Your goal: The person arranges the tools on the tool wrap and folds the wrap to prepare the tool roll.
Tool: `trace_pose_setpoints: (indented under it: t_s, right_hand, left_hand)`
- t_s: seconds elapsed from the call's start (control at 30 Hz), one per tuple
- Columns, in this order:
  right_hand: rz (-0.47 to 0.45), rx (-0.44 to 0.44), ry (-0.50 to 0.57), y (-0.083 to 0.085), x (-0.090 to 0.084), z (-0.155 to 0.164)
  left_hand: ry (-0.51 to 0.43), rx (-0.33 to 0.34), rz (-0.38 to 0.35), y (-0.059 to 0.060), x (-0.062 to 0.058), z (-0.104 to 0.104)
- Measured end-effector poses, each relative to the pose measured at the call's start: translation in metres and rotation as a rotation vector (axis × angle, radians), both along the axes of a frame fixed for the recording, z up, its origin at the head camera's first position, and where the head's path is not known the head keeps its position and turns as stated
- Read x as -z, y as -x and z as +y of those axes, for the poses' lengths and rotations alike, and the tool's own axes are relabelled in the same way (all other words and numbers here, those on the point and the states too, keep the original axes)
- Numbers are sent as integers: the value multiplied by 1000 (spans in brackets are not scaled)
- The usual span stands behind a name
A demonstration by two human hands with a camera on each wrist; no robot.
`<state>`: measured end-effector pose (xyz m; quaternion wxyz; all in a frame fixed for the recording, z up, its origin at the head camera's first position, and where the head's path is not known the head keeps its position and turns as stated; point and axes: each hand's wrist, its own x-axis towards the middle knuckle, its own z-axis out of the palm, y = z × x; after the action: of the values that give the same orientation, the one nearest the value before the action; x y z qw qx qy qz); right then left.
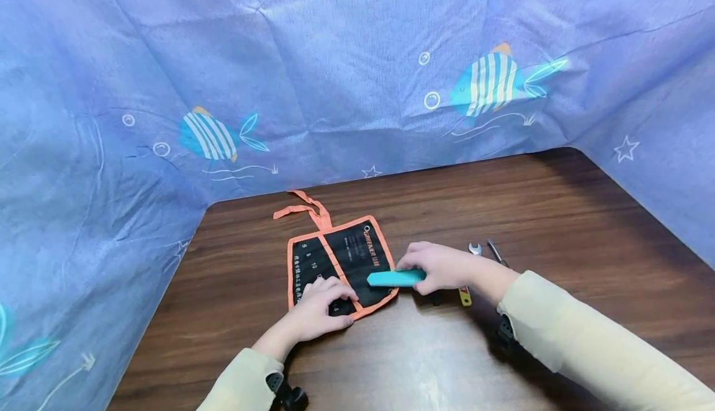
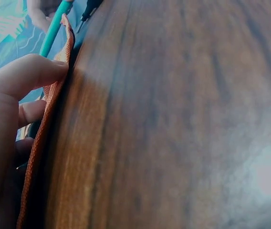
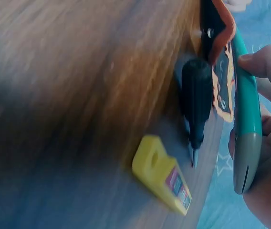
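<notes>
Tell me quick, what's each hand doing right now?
Left hand: open, fingers pressing on the tool roll.
Right hand: gripping the teal tool.

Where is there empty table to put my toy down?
Bare wood lies behind the tool roll up to the blue curtain, and on the table's far right. It is crowded around the right hand, by the wrench and yellow tool.

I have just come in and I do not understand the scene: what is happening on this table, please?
A person sits at a dark wooden table. Their left hand presses on a black, orange-edged tool roll lying open. Their right hand holds a teal-handled tool at the roll's right edge. Beside it lie a small wrench, a yellow tool and a black-handled screwdriver.
</notes>
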<state>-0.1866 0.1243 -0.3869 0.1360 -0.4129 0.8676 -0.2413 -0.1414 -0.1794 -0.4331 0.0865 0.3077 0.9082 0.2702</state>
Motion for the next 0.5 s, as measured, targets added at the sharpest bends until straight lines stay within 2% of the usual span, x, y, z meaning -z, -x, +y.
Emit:
trace_pose_setpoints:
  t_s: [0.23, 0.5]
  right_hand:
    - [-1, -64, -26, -4, 4, -14]
    - [-46, -52, -83, -7, 2, -20]
  left_hand:
    - [-20, 0, 4, -4, 1, -2]
    - [-23, 8, 16, -2, -1, 0]
